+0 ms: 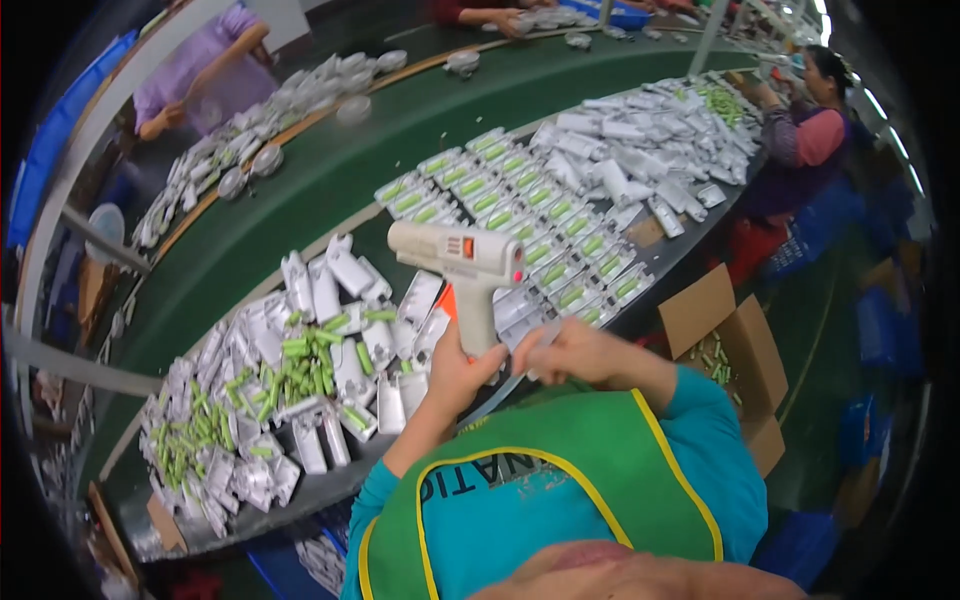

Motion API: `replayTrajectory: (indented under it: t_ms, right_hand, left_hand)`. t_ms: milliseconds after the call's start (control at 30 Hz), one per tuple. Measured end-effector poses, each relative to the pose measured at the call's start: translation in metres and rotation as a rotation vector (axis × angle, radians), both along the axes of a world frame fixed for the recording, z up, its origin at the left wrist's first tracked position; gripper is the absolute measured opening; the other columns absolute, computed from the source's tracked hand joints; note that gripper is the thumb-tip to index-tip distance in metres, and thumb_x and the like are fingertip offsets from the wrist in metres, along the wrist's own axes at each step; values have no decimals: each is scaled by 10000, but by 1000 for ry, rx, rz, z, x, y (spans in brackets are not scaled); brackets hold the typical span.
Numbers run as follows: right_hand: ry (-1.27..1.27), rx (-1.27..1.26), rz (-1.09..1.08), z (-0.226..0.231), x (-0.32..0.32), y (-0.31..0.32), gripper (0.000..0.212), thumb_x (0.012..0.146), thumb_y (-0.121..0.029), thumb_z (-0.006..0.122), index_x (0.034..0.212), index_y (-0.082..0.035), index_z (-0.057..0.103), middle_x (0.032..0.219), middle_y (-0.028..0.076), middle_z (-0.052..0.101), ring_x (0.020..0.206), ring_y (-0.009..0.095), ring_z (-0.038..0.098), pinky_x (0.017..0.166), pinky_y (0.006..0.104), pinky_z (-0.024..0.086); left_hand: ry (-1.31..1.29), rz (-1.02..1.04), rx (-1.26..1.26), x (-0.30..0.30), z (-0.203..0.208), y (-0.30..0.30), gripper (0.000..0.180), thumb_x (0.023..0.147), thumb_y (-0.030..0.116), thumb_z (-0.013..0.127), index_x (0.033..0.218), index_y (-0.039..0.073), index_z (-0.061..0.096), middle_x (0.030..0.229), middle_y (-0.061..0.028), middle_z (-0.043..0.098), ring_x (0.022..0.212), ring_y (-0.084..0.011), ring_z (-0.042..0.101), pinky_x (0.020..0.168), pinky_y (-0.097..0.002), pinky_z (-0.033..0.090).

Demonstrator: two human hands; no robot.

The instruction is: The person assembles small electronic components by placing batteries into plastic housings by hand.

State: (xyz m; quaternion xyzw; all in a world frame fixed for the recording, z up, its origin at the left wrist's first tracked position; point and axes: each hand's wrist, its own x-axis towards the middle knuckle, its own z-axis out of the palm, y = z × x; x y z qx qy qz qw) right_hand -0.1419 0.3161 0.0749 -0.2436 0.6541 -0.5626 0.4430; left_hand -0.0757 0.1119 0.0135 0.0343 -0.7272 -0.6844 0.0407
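Observation:
A white hot glue gun with an orange switch and a glowing red light stands upright in front of me. My left hand is wrapped round the lower part of its handle. Close beside the handle, my right hand has its fingers bent together on a small whitish translucent piece, too blurred to name. Beyond the gun, white plastic housings lie in rows, each with a green cylinder in it. To my left is a loose pile of green cylinders among more white housings.
A heap of white housings covers the far right of the worktable. A co-worker stands at that end, another person across the green conveyor belt. An open cardboard box with small green-and-white pieces stands at my right.

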Motion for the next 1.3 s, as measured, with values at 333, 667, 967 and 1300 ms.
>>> replayTrajectory:
  t_ms: [333, 667, 967, 1300]
  right_hand:
    - [-338, -1020, -306, 28, -105, 118, 418, 1021, -430, 384, 732, -131, 422, 535, -40, 288, 412, 70, 277, 350, 223, 246]
    - [80, -734, -318, 3, -33, 74, 319, 899, -323, 650, 869, -9, 611, 675, 84, 590, 507, 119, 533, 419, 216, 367]
    - [343, -751, -860, -8, -54, 76, 228, 954, -253, 594, 934, -26, 590, 704, 44, 583, 576, 100, 542, 477, 202, 392]
    - [1190, -283, -631, 27, -49, 87, 167, 888, -168, 663, 856, -12, 612, 710, 77, 633, 574, 149, 587, 534, 273, 464]
  left_hand:
    - [-52, 85, 46, 1, -13, 12, 467, 742, 282, 739, 1049, -3, 532, 862, -67, 624, 759, -145, 601, 685, -308, 487]
    - [-102, -1, -17, -2, -3, 25, 570, 722, 332, 743, 1117, -13, 522, 918, -108, 612, 838, -185, 589, 760, -328, 475]
    - [-149, -30, 12, -10, -11, 32, 566, 735, 342, 741, 1101, -30, 521, 883, -101, 618, 820, -175, 591, 753, -320, 477]
    - [-87, -3, -219, -12, -17, 32, 624, 717, 310, 761, 1195, 6, 502, 939, -135, 638, 830, -238, 623, 755, -356, 487]
